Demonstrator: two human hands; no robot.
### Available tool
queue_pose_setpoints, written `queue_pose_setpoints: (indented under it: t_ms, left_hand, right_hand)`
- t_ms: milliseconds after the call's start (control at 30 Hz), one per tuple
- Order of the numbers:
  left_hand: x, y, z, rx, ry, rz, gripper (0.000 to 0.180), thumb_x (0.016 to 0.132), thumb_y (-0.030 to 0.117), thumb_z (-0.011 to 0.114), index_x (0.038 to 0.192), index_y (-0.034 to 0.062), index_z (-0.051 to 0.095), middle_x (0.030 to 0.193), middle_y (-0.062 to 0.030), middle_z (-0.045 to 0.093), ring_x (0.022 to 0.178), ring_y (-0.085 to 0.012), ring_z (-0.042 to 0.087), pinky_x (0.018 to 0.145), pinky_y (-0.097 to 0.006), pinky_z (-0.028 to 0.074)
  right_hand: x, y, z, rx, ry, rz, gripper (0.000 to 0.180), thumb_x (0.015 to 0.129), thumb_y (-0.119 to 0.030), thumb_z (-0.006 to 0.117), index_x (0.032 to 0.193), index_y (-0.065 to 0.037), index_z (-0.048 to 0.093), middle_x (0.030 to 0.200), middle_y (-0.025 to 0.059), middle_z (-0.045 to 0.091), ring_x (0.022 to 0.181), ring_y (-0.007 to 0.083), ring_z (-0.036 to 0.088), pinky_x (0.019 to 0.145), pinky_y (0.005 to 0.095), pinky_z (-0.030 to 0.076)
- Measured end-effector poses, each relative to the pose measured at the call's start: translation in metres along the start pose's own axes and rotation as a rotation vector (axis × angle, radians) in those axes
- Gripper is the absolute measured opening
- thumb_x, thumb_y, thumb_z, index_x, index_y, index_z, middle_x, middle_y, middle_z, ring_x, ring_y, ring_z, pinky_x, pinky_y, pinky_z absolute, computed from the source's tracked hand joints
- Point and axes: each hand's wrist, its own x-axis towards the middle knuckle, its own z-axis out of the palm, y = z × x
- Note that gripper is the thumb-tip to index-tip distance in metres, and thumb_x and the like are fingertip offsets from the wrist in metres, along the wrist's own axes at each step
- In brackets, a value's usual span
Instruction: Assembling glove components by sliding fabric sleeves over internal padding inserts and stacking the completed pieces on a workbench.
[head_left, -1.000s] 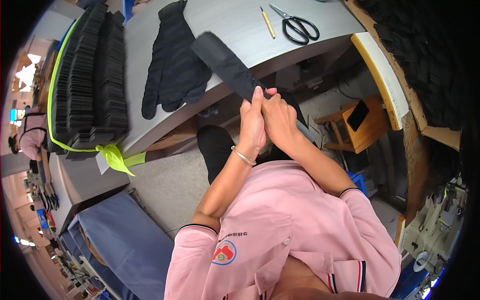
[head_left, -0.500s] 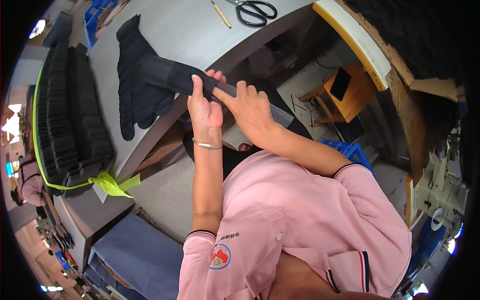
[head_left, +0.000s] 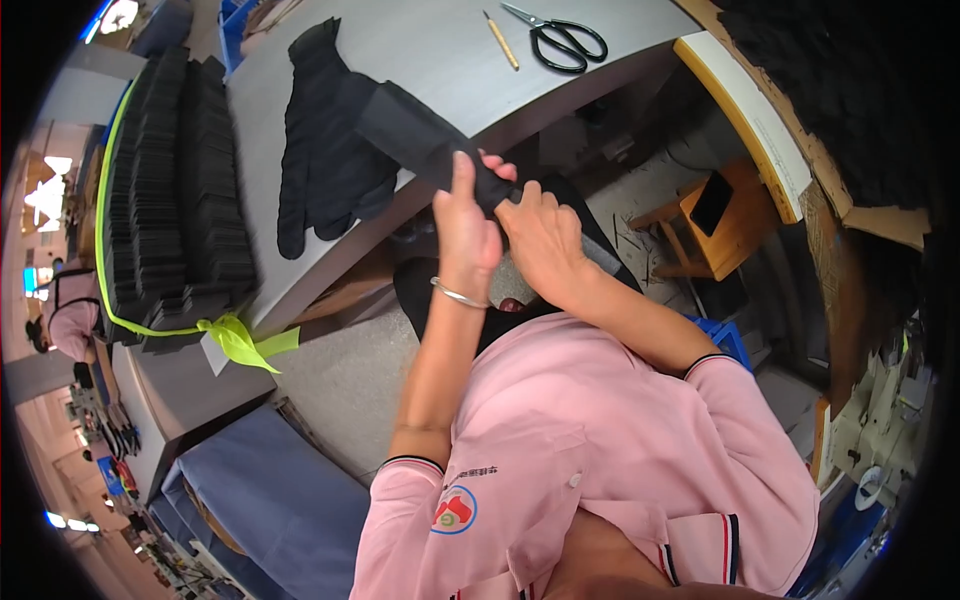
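A black fabric strip [head_left: 405,128] is held in front of the bench [head_left: 430,60], clasped between the thumb and fingers of the left hand [head_left: 470,225], while its near end is pinched by the curled right hand [head_left: 545,242]. Black cloth [head_left: 325,150] is overlapped in view by its far end; whether they touch cannot be told. Black-handled scissors [head_left: 568,45] are laid farther right

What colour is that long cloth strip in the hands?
The cloth strip is black, fading to dark grey where light catches it; best seen in the head view.
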Motion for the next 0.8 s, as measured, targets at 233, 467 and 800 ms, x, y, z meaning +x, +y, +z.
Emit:
queue_pose_setpoints:
  t_ms: [233, 467, 800]
  left_hand:
    - [0.006, 0.000, 0.007, 0.041, -0.017, -0.071, 0.028, 0.101, 0.031, 0.058, 0.103, 0.0032, 0.056, 0.089, -0.0084, 0.063, 0.082, -0.0189, 0.064, 0.079, -0.035, 0.055]
    - [0.045, 0.024, -0.013, 0.130, 0.024, -0.066, 0.020, 0.097, 0.020, 0.065, 0.101, 0.0004, 0.064, 0.094, -0.0120, 0.070, 0.084, -0.0217, 0.069, 0.076, -0.035, 0.058]
    - [0.043, 0.027, 0.006, 0.090, -0.071, -0.302, 0.032, 0.096, 0.025, 0.067, 0.114, -0.0015, 0.058, 0.098, -0.0139, 0.069, 0.086, -0.0237, 0.069, 0.081, -0.039, 0.059]
  right_hand:
    - [0.017, 0.006, 0.011, 0.006, -0.043, 0.019, 0.017, 0.078, -0.014, 0.065, 0.093, -0.005, 0.064, 0.106, 0.0234, 0.060, 0.081, 0.0293, 0.067, 0.059, 0.0379, 0.055]
    - [0.047, 0.029, -0.022, 0.399, 0.222, -0.110, 0.038, 0.089, -0.020, 0.067, 0.124, -0.006, 0.062, 0.120, 0.0206, 0.061, 0.095, 0.0326, 0.067, 0.073, 0.0394, 0.054]
    - [0.254, 0.047, 0.023, 1.310, -0.343, 0.313, 0.046, 0.091, -0.038, 0.068, 0.103, 0.007, 0.069, 0.081, 0.0097, 0.068, 0.073, 0.0163, 0.064, 0.067, 0.0301, 0.051]
